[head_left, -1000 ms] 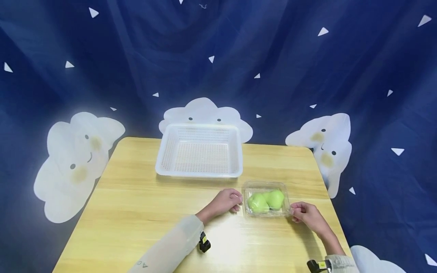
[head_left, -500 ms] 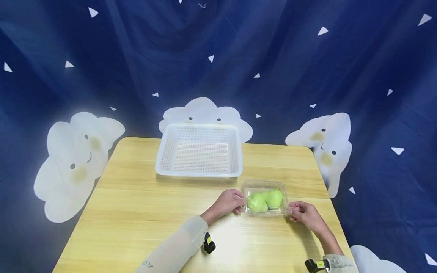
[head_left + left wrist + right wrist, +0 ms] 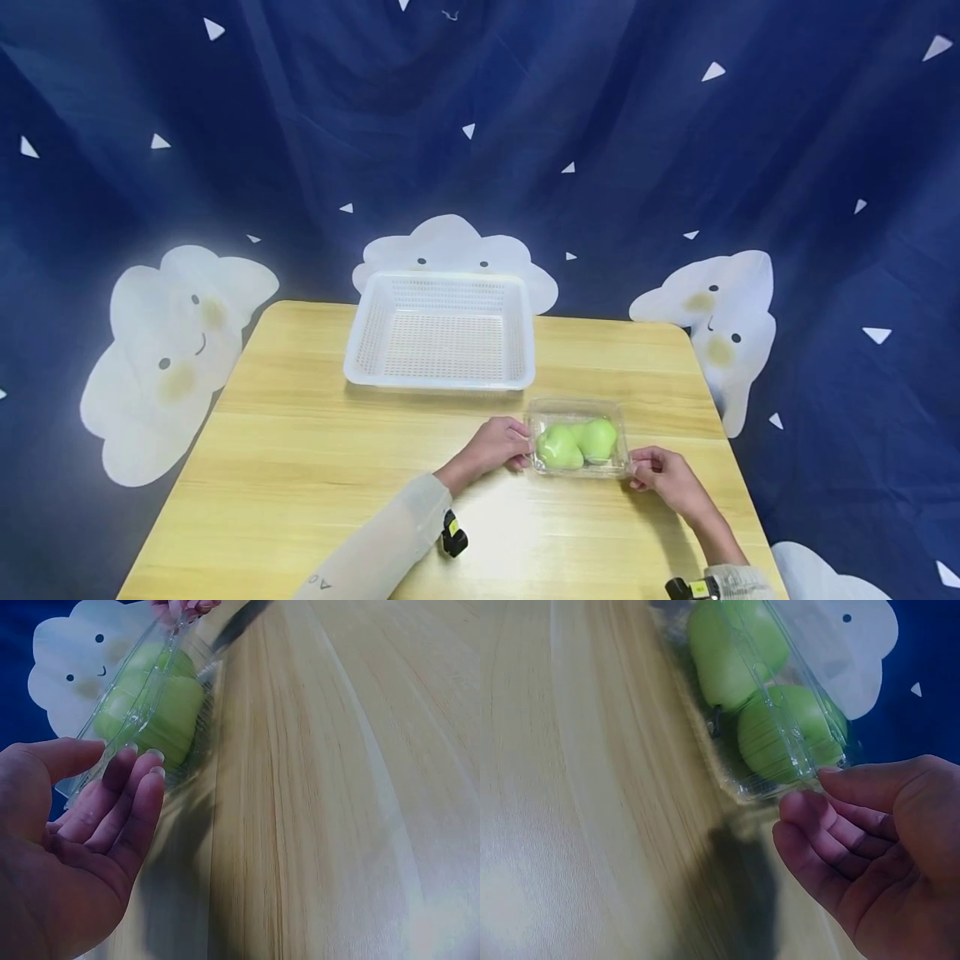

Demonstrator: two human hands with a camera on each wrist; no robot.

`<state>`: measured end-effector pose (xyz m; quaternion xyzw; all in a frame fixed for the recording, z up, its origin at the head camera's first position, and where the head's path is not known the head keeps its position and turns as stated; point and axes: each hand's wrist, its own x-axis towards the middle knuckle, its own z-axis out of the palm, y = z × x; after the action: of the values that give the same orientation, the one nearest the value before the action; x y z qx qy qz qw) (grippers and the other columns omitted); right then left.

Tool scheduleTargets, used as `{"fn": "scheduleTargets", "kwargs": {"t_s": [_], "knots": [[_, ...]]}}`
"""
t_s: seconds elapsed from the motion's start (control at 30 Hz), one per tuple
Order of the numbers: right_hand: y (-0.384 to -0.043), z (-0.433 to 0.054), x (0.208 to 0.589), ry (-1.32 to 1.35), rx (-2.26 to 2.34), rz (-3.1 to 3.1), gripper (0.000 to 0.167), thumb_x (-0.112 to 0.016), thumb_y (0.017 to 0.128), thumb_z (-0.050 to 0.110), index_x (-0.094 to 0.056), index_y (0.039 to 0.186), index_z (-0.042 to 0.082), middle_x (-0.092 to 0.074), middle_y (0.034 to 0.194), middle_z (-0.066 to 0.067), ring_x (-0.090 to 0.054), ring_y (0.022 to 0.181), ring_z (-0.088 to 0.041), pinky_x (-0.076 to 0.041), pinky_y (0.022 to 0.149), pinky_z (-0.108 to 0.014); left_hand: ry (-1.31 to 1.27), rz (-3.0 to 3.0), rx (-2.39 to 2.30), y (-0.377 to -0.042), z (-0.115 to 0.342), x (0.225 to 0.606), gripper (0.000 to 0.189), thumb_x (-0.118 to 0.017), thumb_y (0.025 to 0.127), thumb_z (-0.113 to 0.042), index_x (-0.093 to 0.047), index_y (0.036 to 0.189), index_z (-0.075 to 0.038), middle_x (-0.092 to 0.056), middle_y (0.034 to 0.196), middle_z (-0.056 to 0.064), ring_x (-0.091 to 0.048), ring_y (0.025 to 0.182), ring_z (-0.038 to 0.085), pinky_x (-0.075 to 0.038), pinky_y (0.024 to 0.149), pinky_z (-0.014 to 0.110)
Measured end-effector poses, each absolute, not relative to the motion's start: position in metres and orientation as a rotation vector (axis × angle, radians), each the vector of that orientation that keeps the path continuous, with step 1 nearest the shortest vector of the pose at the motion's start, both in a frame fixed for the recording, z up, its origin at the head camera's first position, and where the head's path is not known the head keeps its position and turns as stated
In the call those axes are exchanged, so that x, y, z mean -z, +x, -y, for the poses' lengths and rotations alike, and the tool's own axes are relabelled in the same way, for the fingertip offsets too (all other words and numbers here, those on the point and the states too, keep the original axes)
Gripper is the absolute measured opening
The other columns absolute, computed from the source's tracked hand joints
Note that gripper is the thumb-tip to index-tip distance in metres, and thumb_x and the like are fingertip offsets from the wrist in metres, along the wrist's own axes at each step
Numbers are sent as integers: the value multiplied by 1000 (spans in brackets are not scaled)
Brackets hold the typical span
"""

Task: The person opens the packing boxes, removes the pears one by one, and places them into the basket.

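A clear plastic clamshell box (image 3: 577,410) lies at the right front of the wooden table, its lid closed over green pears (image 3: 597,439). My left hand (image 3: 491,446) pinches the rim at the box's left end between thumb and fingertips. At the opposite end, my right hand (image 3: 667,479) pinches the rim the same way. In the left wrist view, the thumb (image 3: 71,757) is on the lid side of the edge. The right wrist view has the right thumb (image 3: 866,784) against the lip, with curled fingers underneath.
Behind the box, a white perforated plastic basket (image 3: 438,387) stands near the far edge of the table (image 3: 315,450). A dark blue curtain (image 3: 600,100) with white clouds and triangles hangs beyond the table. Each wrist wears a small black camera (image 3: 453,535).
The box has slid slightly to the left, and the right hand has moved left along with it. The left hand has closed in on the box's left rim. The basket stays put.
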<state>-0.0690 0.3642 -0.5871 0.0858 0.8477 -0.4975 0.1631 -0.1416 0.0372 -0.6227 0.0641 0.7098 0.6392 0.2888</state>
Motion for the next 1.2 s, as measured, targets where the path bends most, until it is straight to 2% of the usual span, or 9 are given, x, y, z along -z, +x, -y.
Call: {"fn": "scheduleTargets", "kwargs": {"t_s": [0.23,0.43,0.7,1.2], "knots": [[-68,-356,587,210,1422,-2414,34,-63,98,0,-56,126,-20,-71,99,-22,-70,77,-18,-66,70,-28,164,-1875,-1710,-138,-25,622,35,-76,89,-7,-64,118,6,-76,81,11,-72,64,19,-68,65,36],[-66,-347,587,176,1443,-2382,34,-65,97,0,-57,123,-20,-70,100,-23,-71,79,-22,-67,73,-29,165,-1883,-1712,-137,-13,624,34,-76,89,-9,-64,117,6,-77,82,12,-72,63,16,-68,64,34],[-71,-334,590,118,1429,-2394,29,-67,97,2,-61,117,-16,-70,96,-21,-71,77,-19,-65,70,-25,165,-1889,-1704,-135,3,624,34,-75,91,-9,-63,117,7,-77,82,13,-73,63,17,-68,64,33],[-70,-306,586,13,1429,-2343,28,-67,96,2,-60,115,-17,-71,98,-23,-71,79,-25,-67,70,-33,154,-1851,-1715,-129,39,621,41,-75,91,-12,-59,123,10,-77,85,16,-72,64,15,-68,66,33]]}}
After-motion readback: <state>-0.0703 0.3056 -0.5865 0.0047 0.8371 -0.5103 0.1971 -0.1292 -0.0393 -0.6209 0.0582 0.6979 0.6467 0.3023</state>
